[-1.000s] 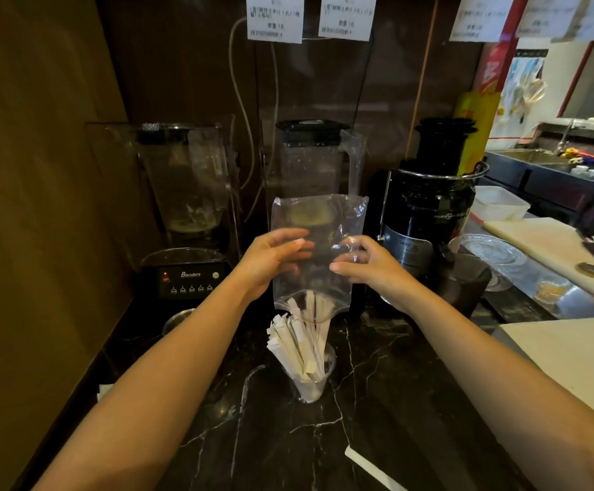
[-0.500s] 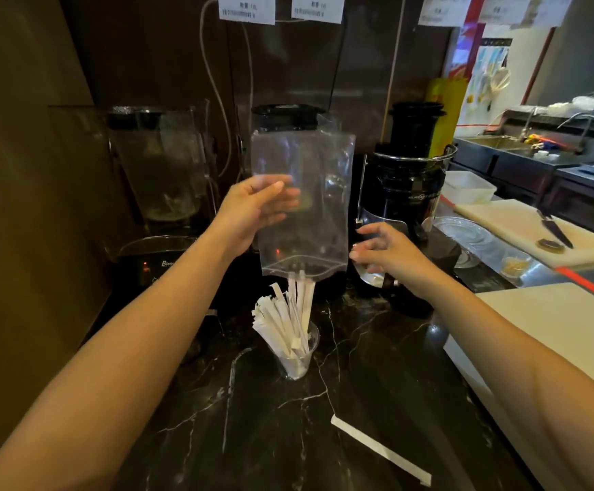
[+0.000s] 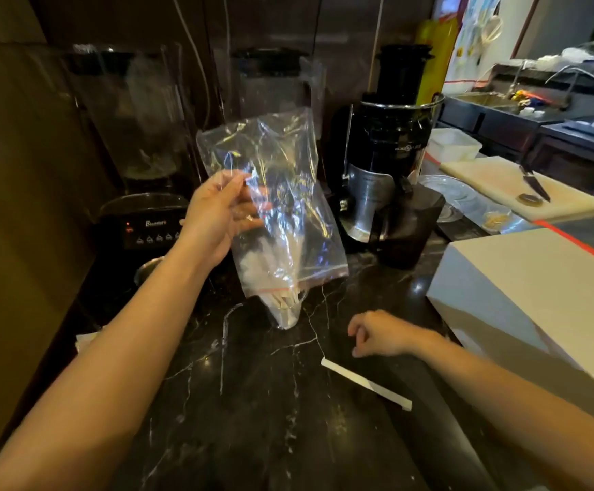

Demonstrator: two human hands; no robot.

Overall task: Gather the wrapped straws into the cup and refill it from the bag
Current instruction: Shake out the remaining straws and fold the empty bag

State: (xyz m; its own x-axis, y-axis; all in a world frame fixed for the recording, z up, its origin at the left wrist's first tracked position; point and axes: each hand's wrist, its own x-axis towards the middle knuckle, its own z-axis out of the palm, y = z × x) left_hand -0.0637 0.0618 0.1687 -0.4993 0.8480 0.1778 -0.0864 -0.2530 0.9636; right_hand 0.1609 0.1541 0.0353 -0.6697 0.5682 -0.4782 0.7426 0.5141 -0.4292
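My left hand [image 3: 217, 217] grips a clear zip bag [image 3: 281, 193] by its side, holding it upside down with its red-striped mouth hanging over a clear plastic cup [image 3: 286, 315]. The cup stands on the black marble counter [image 3: 253, 402] and holds several paper-wrapped straws [image 3: 285, 299], partly hidden behind the bag. The bag looks empty. One wrapped straw [image 3: 366, 388] lies flat on the counter in front of the cup. My right hand [image 3: 380, 334] hovers low just above that straw's far end, fingers loosely curled, holding nothing.
Two blenders [image 3: 146, 221] stand at the back left, a black juicer [image 3: 387, 154] with a dark jug [image 3: 409, 225] at the back right. A white box [image 3: 536, 295] sits close on the right. Further right lies a cutting board [image 3: 501, 186] with a knife [image 3: 534, 184].
My right hand let go of the bag and dropped toward the loose straw on the counter. My left hand tilted and lowered the bag over the cup.
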